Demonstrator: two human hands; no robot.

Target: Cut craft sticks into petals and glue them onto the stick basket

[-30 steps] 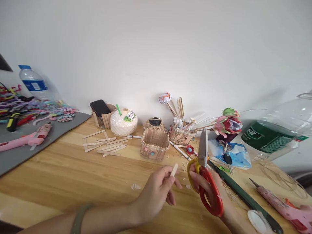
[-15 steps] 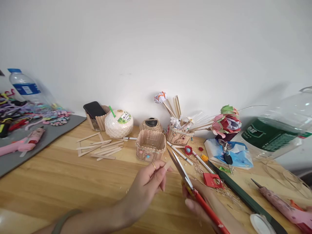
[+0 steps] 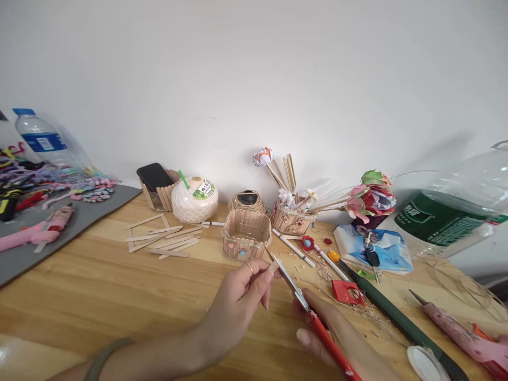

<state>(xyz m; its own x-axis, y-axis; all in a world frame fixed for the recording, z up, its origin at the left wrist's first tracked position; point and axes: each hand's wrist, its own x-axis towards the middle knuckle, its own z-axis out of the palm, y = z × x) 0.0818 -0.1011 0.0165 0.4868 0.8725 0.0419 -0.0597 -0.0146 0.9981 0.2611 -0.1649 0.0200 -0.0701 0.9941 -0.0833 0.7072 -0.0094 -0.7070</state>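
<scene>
A: Left hand (image 3: 238, 296) pinching small stick piece (image 3: 273, 267), mid-table.
B: Right hand (image 3: 329, 330), 4 o'clock of it, clamped on red scissors (image 3: 307, 309), blades touching piece.

Green bangle (image 3: 103, 355), gold ring (image 3: 250, 268)

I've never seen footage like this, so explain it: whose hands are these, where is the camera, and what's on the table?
The camera sits on a person's head, looking down at their own two bare hands. The left hand pinches a short piece of wooden stick in its fingers. The right hand holds red-handled scissors, blades at the stick. On the wooden table lie loose craft sticks, a small stick basket, a coconut drink, paper flowers and a pink glue gun.
</scene>
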